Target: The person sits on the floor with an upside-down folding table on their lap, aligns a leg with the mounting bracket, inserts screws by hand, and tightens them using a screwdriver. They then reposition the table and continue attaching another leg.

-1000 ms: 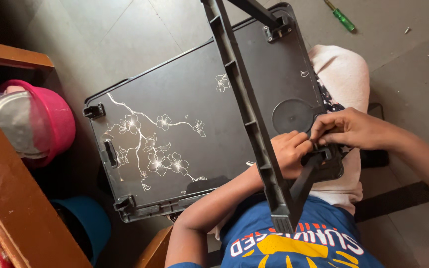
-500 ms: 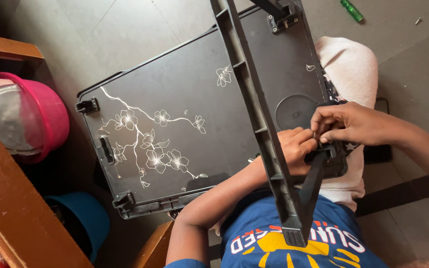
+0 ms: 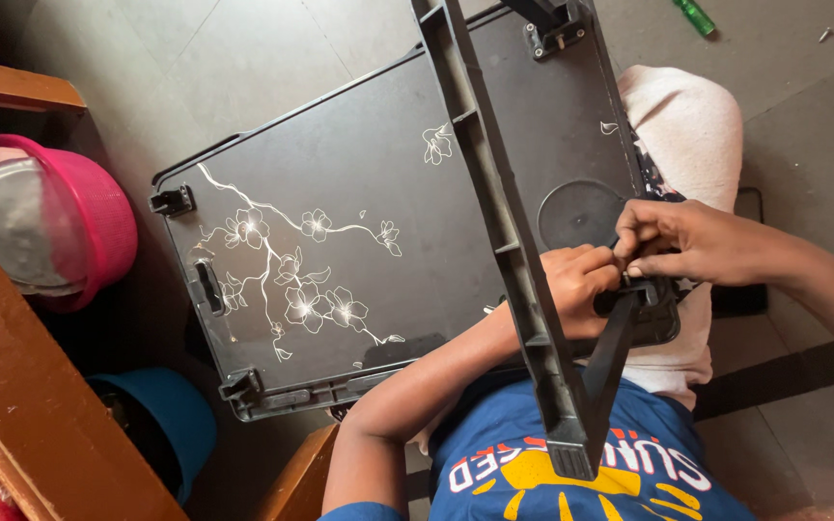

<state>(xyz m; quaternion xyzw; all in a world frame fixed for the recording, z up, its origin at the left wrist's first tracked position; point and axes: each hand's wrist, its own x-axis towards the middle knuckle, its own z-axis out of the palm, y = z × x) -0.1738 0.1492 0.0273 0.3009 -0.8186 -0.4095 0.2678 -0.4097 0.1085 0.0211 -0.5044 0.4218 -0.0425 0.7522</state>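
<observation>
Floor tiles (image 3: 243,58) of grey stone fill most of the view, with a wooden furniture edge (image 3: 41,425) along the left, a pink basket (image 3: 98,232) and a blue bucket (image 3: 171,415) tucked beside it. A black folding lap table (image 3: 359,193), printed with white blossom branches, lies across the person's lap, one side resting on a knee in pale cloth. One long leg frame (image 3: 504,232) stands up from it toward the camera, and its brace runs down to a corner bracket (image 3: 644,309) near the round cup recess (image 3: 579,214). Small hinge mounts at the far-left edge carry no leg, so judging by that, only one side looks fitted and the other remains. The left hand (image 3: 576,289) is clenched around the bracket, steadying it. The right hand (image 3: 687,241) pinches something tiny at the same joint; what it holds cannot be made out. A green-handled tool (image 3: 695,15) and a few loose screws (image 3: 827,34) lie on the floor, well apart from the hands.
</observation>
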